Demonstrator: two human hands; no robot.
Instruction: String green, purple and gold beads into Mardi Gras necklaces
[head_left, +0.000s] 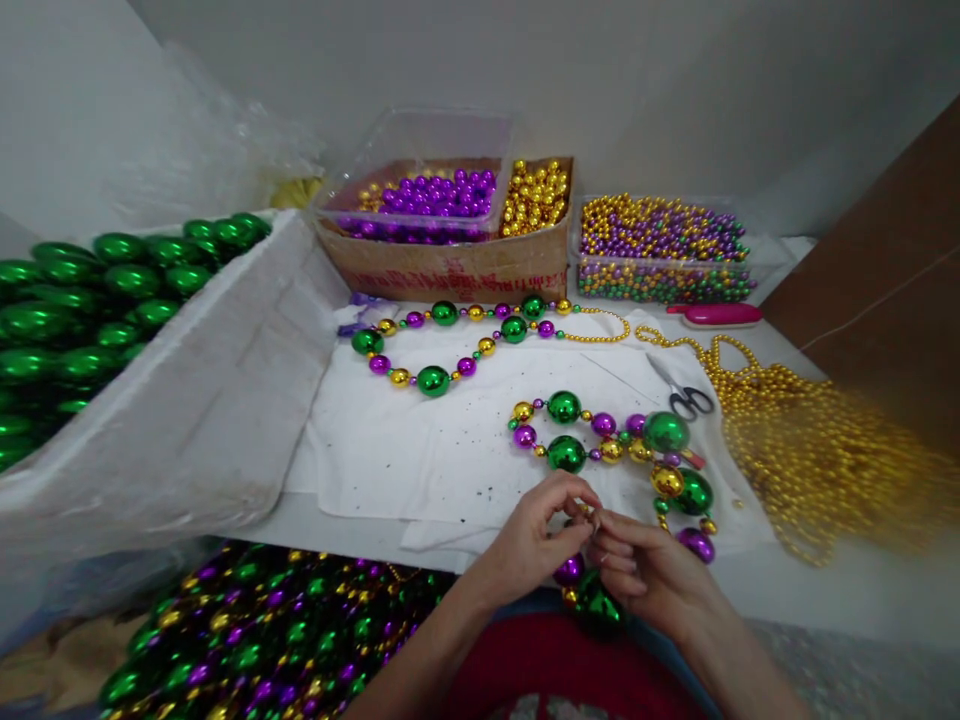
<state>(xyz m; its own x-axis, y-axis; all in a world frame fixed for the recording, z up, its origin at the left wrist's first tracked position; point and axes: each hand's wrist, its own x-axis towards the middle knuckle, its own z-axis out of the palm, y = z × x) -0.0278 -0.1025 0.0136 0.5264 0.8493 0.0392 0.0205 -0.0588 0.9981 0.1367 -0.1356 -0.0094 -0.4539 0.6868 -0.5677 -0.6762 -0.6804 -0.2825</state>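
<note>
My left hand and my right hand meet at the table's front edge, fingertips pinched together on a string of beads. The exact bit between the fingertips is small and partly hidden. Large green balls, purple and gold ones and tiny spacers make up this string. Part of it loops on the white cloth beyond my hands, and a green ball hangs below them. Farther back lies a bead necklace in the same colours, with a fine gold bead chain at its right end.
A white foam box of big green balls stands left. Behind are a cardboard box and a clear bin of beads. Scissors, a pink-handled tool and heaped gold bead chains lie right. Finished-looking strands hang below left.
</note>
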